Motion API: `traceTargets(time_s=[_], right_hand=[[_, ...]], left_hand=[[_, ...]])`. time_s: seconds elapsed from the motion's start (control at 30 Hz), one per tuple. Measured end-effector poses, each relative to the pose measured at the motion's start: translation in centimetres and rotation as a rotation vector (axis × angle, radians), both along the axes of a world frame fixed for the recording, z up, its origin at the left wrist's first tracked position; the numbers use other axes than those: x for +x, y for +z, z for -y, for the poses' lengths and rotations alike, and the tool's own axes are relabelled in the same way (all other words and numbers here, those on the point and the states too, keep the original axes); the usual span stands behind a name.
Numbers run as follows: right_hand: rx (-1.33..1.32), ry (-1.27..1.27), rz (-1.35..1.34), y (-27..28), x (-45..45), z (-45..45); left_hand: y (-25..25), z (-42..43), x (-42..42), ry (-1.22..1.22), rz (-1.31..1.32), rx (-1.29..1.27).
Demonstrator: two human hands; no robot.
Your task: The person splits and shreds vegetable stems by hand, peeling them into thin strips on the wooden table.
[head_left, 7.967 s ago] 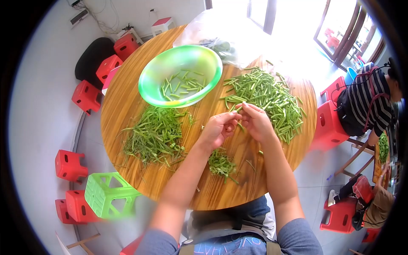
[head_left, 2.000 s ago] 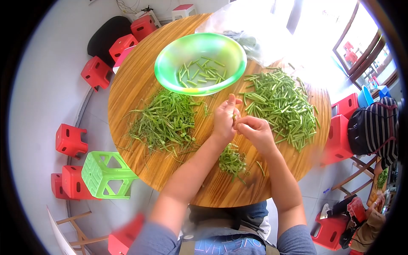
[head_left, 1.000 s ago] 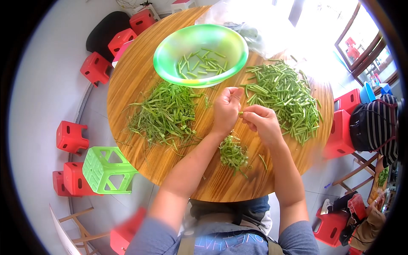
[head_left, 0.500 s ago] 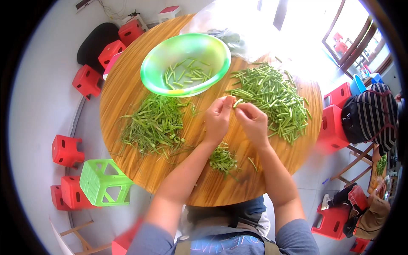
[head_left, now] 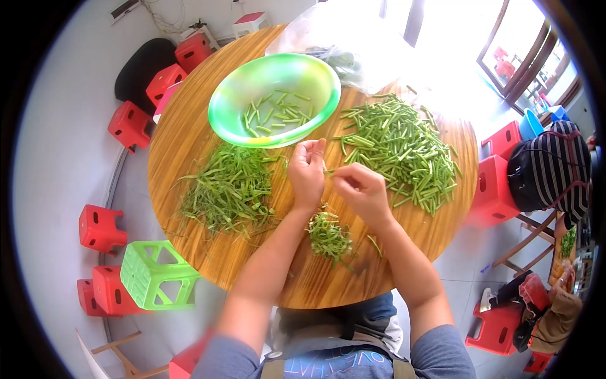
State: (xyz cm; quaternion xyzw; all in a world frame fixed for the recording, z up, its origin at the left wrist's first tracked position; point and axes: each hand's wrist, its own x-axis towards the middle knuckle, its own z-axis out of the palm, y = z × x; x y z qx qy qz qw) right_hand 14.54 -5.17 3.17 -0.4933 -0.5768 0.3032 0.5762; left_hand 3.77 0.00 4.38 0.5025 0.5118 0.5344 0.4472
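Note:
My left hand (head_left: pixel 307 170) is closed, its thumb pressed to the fingers, just in front of the green basin's rim. My right hand (head_left: pixel 365 192) pinches beside it, a little lower. Between the two sets of fingertips shows a thin piece of green stem (head_left: pixel 329 171), mostly hidden. Cut green stems (head_left: pixel 404 148) lie heaped on the wood beyond my right hand. Left of my left hand spreads a pile of leafy trimmings (head_left: pixel 230 186). A smaller clump of curled green trimmings (head_left: pixel 329 237) rests between my forearms, with one loose stem (head_left: pixel 375 245) to its right.
The green and white basin (head_left: pixel 221 126) holds several cut stems. A clear plastic bag (head_left: pixel 353 63) sits behind it on the round wooden table (head_left: pixel 183 139). Red stools (head_left: pixel 101 227) and a green stool (head_left: pixel 154 275) stand around. Another person (head_left: pixel 549 316) is at the far right.
Both hands have moved slightly left and apart, the right one a little lower. The stem piece between them now shows as a thin strip. The piles look the same.

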Motion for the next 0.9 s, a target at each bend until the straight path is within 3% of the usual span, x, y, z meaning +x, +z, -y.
traceTargets(time_s=[0.13, 0.27, 0.37, 0.5, 0.6, 0.63, 0.77, 0.9], right_hand=[[-0.097, 0.012, -0.401, 0.8, 1.4, 0.1], [-0.079, 0.077, -0.762, 1.0, 2.4, -0.3], [-0.05, 0.234, -0.871, 0.9, 3.1, -0.4], [-0.396, 0.243, 0.18, 2.4, 2.5, 0.2], [-0.362, 0.271, 0.428, 1.2, 1.6, 0.2], [-0.33, 0.274, 0.41, 1.5, 1.6, 0.3], [-0.49, 0.038, 0.243, 1.8, 1.6, -0.1], [-0.293, 0.002, -0.129, 1.8, 0.9, -0.4]], left_hand=[[0.1, -0.3, -0.4, 0.051, 0.021, -0.031], [0.6, -0.5, -0.9, 0.101, -0.254, 0.241], [0.5, -0.8, -1.0, 0.143, -0.196, 0.301], [0.3, -1.0, -1.3, 0.156, -0.295, 0.352], [-0.5, -1.0, -0.9, 0.135, -0.142, 0.197], [-0.8, -1.0, -0.8, 0.124, -0.038, 0.112], [-0.4, -0.8, -0.9, 0.098, -0.083, 0.094], [-0.2, -0.4, -0.8, 0.082, -0.124, 0.126]])
